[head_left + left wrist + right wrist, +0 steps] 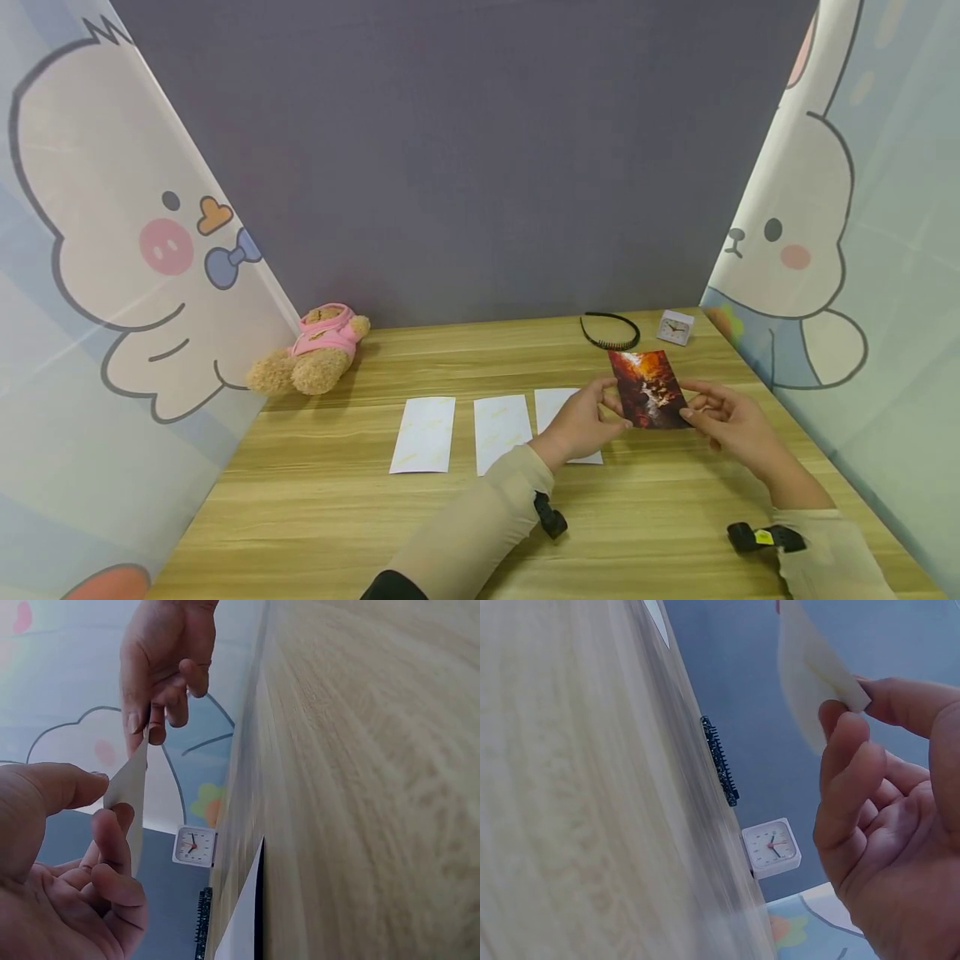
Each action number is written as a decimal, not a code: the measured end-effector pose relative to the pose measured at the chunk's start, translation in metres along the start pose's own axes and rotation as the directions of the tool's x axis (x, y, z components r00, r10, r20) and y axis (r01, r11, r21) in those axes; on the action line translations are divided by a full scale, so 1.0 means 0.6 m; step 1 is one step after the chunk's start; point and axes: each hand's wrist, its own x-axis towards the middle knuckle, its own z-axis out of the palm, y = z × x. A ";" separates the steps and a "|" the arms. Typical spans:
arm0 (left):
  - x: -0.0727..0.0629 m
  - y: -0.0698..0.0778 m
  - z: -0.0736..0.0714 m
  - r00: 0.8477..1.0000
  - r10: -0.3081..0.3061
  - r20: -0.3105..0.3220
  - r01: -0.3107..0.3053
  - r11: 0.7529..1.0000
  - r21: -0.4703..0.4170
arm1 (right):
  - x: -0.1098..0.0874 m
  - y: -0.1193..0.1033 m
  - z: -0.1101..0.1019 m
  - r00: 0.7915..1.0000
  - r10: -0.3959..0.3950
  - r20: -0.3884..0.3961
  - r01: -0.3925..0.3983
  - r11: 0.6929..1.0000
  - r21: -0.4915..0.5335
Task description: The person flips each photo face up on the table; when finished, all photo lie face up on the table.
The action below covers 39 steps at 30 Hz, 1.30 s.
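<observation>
Between both hands, a glossy photo card (648, 390) with a dark red and orange picture is held up above the table, its face toward the head camera. My left hand (587, 423) pinches its left edge between thumb and fingers. At the lower right corner, my right hand (731, 423) grips it the same way. Both wrist views show the plain white back of the card (133, 787). On the table lie three white cards in a row: a left one (423, 435), a middle one (501, 429), and a right one (553, 403) partly hidden by my left hand.
A teddy bear (324, 346) in a pink hoodie lies at the back left of the wooden table (315, 500). Toward the back right are a black toothed headband (636, 332) and a small white clock (676, 327). Cartoon-printed panels (787, 250) flank the table, with a grey panel (465, 167) behind.
</observation>
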 end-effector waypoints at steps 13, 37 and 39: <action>0.002 -0.005 0.010 0.993 -0.121 0.008 0.121 0.990 0.074 | -0.001 -0.004 -0.002 0.989 0.126 0.083 -0.113 0.982 -0.149; 0.005 -0.014 0.035 0.975 -0.215 0.058 0.200 0.961 0.190 | -0.003 0.007 -0.004 0.944 0.231 0.235 -0.213 0.972 -0.099; 0.004 -0.013 0.036 0.972 -0.223 0.068 0.205 0.956 0.210 | -0.004 0.010 -0.004 0.943 0.226 0.243 -0.207 0.973 -0.103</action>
